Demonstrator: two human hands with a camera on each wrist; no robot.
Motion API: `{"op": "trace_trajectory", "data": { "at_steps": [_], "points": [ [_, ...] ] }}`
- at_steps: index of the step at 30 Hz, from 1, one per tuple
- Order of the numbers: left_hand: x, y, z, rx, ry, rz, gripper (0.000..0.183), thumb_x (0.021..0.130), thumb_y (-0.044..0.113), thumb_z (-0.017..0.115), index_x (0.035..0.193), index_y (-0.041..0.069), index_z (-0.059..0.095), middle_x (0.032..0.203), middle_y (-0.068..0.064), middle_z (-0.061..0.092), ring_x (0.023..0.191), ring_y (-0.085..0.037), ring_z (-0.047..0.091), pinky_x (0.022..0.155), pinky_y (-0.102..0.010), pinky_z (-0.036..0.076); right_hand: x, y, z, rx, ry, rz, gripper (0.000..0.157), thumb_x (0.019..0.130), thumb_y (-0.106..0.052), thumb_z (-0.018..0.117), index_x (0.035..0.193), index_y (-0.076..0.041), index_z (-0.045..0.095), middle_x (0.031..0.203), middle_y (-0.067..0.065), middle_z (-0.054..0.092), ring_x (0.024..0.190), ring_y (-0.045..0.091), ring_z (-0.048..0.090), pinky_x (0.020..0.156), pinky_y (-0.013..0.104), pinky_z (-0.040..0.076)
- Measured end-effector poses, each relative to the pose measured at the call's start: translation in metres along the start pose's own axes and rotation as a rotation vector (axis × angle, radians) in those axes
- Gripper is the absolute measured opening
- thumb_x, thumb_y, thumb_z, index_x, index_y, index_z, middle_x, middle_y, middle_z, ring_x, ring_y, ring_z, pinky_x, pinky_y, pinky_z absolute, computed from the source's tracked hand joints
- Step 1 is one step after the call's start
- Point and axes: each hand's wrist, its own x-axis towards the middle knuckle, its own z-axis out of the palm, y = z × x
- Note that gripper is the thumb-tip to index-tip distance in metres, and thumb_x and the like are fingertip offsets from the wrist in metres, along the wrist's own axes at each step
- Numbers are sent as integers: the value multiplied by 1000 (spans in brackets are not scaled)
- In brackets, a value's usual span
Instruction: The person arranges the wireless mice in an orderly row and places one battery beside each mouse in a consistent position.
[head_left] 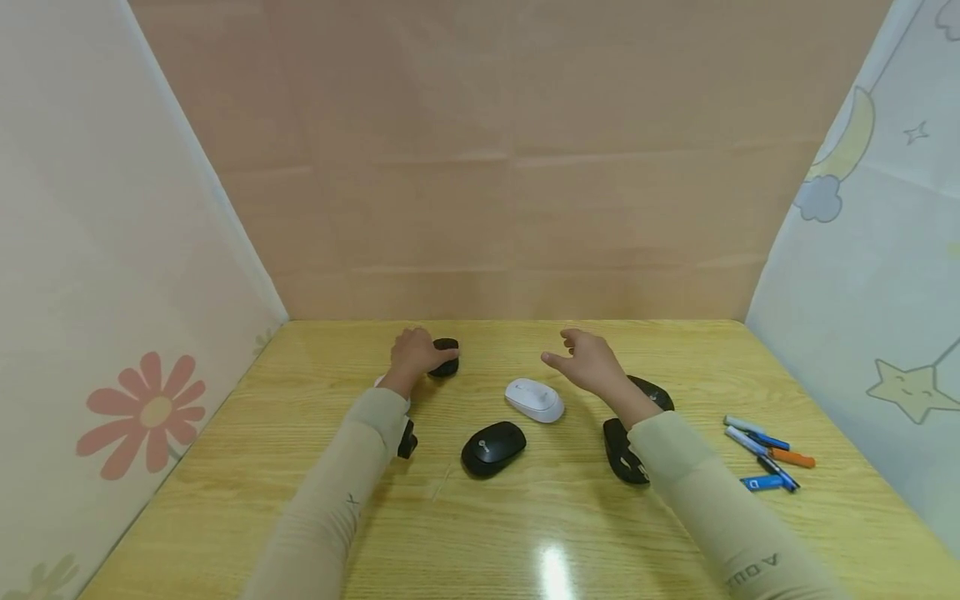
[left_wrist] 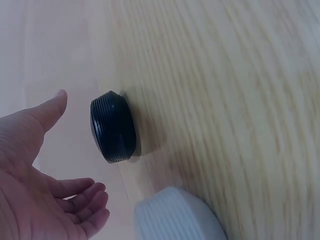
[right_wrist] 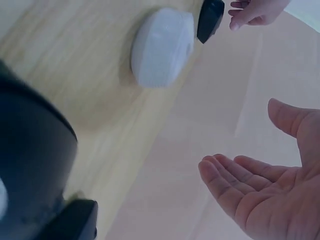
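My left hand [head_left: 415, 354] hovers at the back left beside a small black mouse [head_left: 446, 357]; in the left wrist view its thumb and relaxed fingers stay apart from that mouse [left_wrist: 112, 127]. A white mouse [left_wrist: 177, 217] lies close by, mostly hidden under the left sleeve in the head view. Above the table's back right, my right hand [head_left: 592, 362] is held with loose fingers and nothing in it. Between the hands sits another white mouse [head_left: 535, 400]. Nearer the front lies a black mouse [head_left: 493, 448].
Two dark mice, one farther back [head_left: 651, 393] and one nearer [head_left: 625, 454], lie around the right wrist, partly covered by it. Several pens and markers [head_left: 757, 442] are bunched at the right. A brown panel [head_left: 510, 208] closes off the table's back edge.
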Motion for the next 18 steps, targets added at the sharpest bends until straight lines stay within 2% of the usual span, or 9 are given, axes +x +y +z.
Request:
{"op": "trace_trajectory", "data": {
  "at_steps": [3, 6, 10, 18],
  "points": [
    [0, 0, 3, 56, 1, 7, 54, 82, 60, 68, 73, 8, 57, 91, -15, 60, 85, -32, 56, 66, -40, 46, -2, 1, 6, -18, -10, 16, 66, 96, -35, 62, 140, 10, 40, 132, 30, 51, 119, 43, 51, 92, 53, 45],
    [-3, 1, 4, 80, -17, 3, 58, 81, 62, 68, 88, 4, 66, 96, -16, 63, 92, -35, 58, 75, -45, 47, -3, 2, 12, -26, -20, 37, 66, 96, -35, 62, 138, 11, 42, 130, 30, 53, 117, 43, 53, 91, 53, 45],
    [-7, 4, 5, 110, -38, 6, 61, 81, 63, 67, 97, 3, 68, 100, -17, 64, 96, -37, 58, 80, -47, 46, -5, 3, 19, -31, -33, 50, 65, 95, -35, 64, 137, 11, 44, 129, 29, 54, 115, 43, 54, 90, 52, 46],
    [-8, 6, 11, 174, -51, -7, 66, 81, 64, 66, 104, 3, 69, 103, -18, 64, 98, -36, 58, 82, -46, 46, -12, -2, 30, -66, -80, 96, 65, 91, -33, 69, 133, 12, 48, 126, 28, 56, 114, 42, 54, 89, 51, 46]
  ]
}}
